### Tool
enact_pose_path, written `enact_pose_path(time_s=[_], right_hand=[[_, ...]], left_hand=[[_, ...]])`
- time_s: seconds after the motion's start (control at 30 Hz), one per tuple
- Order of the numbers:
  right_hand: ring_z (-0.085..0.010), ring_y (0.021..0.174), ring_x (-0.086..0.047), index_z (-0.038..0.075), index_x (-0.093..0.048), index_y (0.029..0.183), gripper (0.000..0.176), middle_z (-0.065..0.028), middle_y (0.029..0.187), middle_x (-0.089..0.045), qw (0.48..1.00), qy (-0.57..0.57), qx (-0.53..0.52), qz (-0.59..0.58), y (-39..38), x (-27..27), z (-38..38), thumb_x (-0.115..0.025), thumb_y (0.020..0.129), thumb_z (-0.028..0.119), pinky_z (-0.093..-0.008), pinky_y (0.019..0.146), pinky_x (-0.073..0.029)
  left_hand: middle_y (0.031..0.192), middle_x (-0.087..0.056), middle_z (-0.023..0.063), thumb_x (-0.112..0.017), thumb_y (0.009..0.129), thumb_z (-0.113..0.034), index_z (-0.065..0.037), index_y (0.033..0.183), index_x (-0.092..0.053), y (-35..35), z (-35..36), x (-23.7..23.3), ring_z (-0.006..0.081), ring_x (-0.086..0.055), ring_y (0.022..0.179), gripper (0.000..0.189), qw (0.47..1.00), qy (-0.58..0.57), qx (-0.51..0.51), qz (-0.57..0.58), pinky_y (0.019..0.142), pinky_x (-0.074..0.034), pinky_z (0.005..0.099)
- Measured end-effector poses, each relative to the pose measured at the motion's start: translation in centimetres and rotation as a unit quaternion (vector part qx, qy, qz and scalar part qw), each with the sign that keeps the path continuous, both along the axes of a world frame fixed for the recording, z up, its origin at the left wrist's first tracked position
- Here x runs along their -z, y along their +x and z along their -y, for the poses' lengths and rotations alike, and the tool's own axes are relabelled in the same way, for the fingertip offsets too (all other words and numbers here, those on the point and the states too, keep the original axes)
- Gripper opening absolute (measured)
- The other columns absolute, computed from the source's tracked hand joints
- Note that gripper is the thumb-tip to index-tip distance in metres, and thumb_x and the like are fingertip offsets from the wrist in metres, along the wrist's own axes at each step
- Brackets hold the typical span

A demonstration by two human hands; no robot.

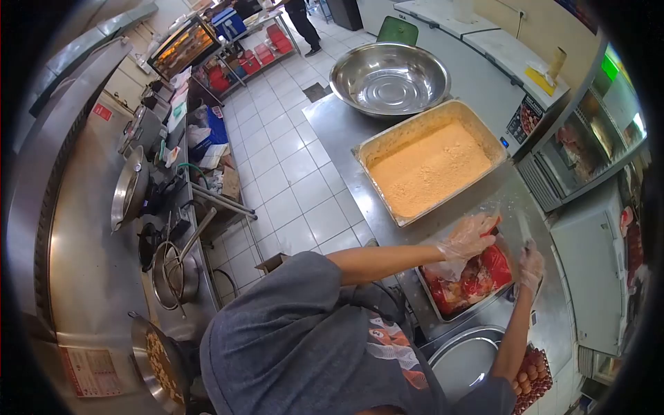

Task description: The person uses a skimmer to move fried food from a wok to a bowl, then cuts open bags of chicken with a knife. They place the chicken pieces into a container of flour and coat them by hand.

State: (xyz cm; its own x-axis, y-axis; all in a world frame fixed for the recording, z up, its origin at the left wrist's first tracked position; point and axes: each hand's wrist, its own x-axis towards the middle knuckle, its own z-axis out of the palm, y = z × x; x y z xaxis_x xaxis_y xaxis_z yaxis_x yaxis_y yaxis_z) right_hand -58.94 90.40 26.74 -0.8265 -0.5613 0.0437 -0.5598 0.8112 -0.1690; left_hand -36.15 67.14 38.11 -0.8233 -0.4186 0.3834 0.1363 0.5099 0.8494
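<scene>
My left hand (467,242), in a clear plastic glove, grips the upper edge of a red plastic bag (495,261). The bag lies in a metal tray (449,319) with wet, reddish contents that look like raw meat. To the right of the tray, my gloved right hand (531,266) is closed around what looks like a knife (524,227), its pale, blurred blade pointing away from me. Just beyond both hands sits a large rectangular pan (379,197) of orange breading powder, lumpy on its right side.
A wide steel bowl (391,79) stands at the table's far end. Close to my body are a round basin (463,356) and a tray of eggs (531,380). On the left, a wok (158,363) holds frying food. Freezers (477,76) line the right; another person (301,24) stands far back.
</scene>
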Motion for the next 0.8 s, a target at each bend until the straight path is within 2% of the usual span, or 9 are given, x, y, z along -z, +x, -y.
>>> enact_pose_path(time_s=[0.03, 0.17, 0.33, 0.43, 0.5, 0.63, 0.7, 0.77, 0.8], right_hand=[[-0.0426, 0.087, -0.065, 0.017, -0.053, 0.133, 0.045, -0.0215, 0.094, -0.068, 1.000, -0.003, -0.006, -0.001, -1.0, 1.7, 0.3, -0.063, 0.089, 0.021, -0.0522, 0.075, -0.049], [-0.0423, 0.090, -0.065, 0.015, -0.054, 0.131, 0.044, -0.0233, 0.095, -0.068, 1.000, -0.001, -0.010, 0.021, -4.7, 8.1, 0.9, -0.062, 0.089, 0.020, -0.0514, 0.078, -0.050], [-0.0397, 0.098, -0.065, 0.013, -0.054, 0.131, 0.043, -0.0224, 0.099, -0.069, 0.981, -0.055, 0.071, 0.170, -9.9, 15.9, 0.6, -0.060, 0.088, 0.016, -0.0478, 0.082, -0.050], [-0.0365, 0.100, -0.065, 0.010, -0.057, 0.128, 0.040, -0.0203, 0.102, -0.069, 0.953, -0.075, 0.128, 0.263, -6.2, 11.0, 2.0, -0.060, 0.089, 0.017, -0.0446, 0.085, -0.050], [-0.0330, 0.100, -0.066, 0.007, -0.058, 0.125, 0.037, -0.0185, 0.103, -0.069, 0.972, -0.056, 0.094, 0.210, -6.2, 9.9, 2.1, -0.061, 0.090, 0.018, -0.0418, 0.085, -0.050], [-0.0261, 0.098, -0.066, 0.001, -0.062, 0.119, 0.032, -0.0150, 0.103, -0.069, 0.997, -0.061, 0.010, 0.045, -4.2, 2.8, 2.2, -0.063, 0.092, 0.018, -0.0363, 0.086, -0.051], [-0.0226, 0.097, -0.067, -0.001, -0.064, 0.117, 0.031, -0.0132, 0.104, -0.069, 0.974, -0.221, -0.031, 0.027, 0.3, -3.0, 2.6, -0.064, 0.093, 0.019, -0.0335, 0.086, -0.052], [-0.0323, 0.101, -0.065, 0.002, -0.064, 0.120, 0.035, -0.0186, 0.109, -0.067, 0.890, -0.428, -0.066, 0.141, 7.0, -7.3, 3.1, -0.067, 0.089, 0.018, -0.0407, 0.089, -0.050], [-0.0328, 0.102, -0.065, 0.003, -0.064, 0.119, 0.034, -0.0195, 0.111, -0.066, 0.894, -0.410, -0.120, 0.133, 10.4, -9.2, 3.0, -0.067, 0.089, 0.018, -0.0406, 0.090, -0.049]], left_hand=[[0.080, -0.060, 0.0257, -0.050, 0.097, -0.025, -0.001, 0.108, -0.059, -0.3, -0.2, 1.2, 0.0422, -0.060, 0.079, 0.027, 0.997, -0.043, -0.054, -0.034, 0.073, -0.047, 0.0450], [0.090, -0.061, 0.0305, -0.047, 0.097, -0.021, -0.003, 0.117, -0.058, 0.5, 1.6, 2.2, 0.0470, -0.059, 0.087, 0.029, 0.978, 0.100, -0.001, 0.183, 0.076, -0.046, 0.0502], [0.093, -0.060, 0.0326, -0.043, 0.099, -0.021, -0.001, 0.111, -0.058, 1.4, 2.0, 3.8, 0.0483, -0.058, 0.087, 0.028, 0.991, 0.069, 0.055, 0.100, 0.077, -0.046, 0.0500], [0.092, -0.064, 0.0219, -0.041, 0.094, -0.015, -0.004, 0.102, -0.062, 2.3, 0.9, 1.5, 0.0390, -0.059, 0.091, 0.025, 0.989, 0.084, 0.123, 0.021, 0.084, -0.047, 0.0417], [0.092, -0.063, 0.0123, -0.042, 0.090, -0.009, -0.007, 0.097, -0.065, 2.0, 0.5, 2.0, 0.0275, -0.057, 0.097, 0.024, 0.975, 0.137, 0.177, 0.009, 0.089, -0.046, 0.0365], [0.091, -0.061, 0.0123, -0.046, 0.093, -0.013, -0.006, 0.094, -0.065, 0.1, 0.8, 3.5, 0.0261, -0.057, 0.092, 0.020, 0.964, 0.085, 0.253, -0.024, 0.088, -0.046, 0.0367], [0.090, -0.061, 0.0137, -0.049, 0.093, -0.018, -0.006, 0.094, -0.065, 0.7, 0.4, 1.4, 0.0282, -0.057, 0.092, 0.021, 0.961, 0.082, 0.263, 0.009, 0.092, -0.046, 0.0386], [0.088, -0.061, 0.0130, -0.049, 0.095, -0.019, -0.005, 0.093, -0.064, 2.6, 1.0, -3.1, 0.0249, -0.057, 0.089, 0.021, 0.931, 0.180, 0.284, 0.144, 0.088, -0.047, 0.0372], [0.086, -0.062, 0.0126, -0.049, 0.095, -0.019, -0.005, 0.092, -0.064, 3.1, 1.2, -4.4, 0.0232, -0.057, 0.087, 0.021, 0.905, 0.226, 0.293, 0.210, 0.086, -0.047, 0.0365]])
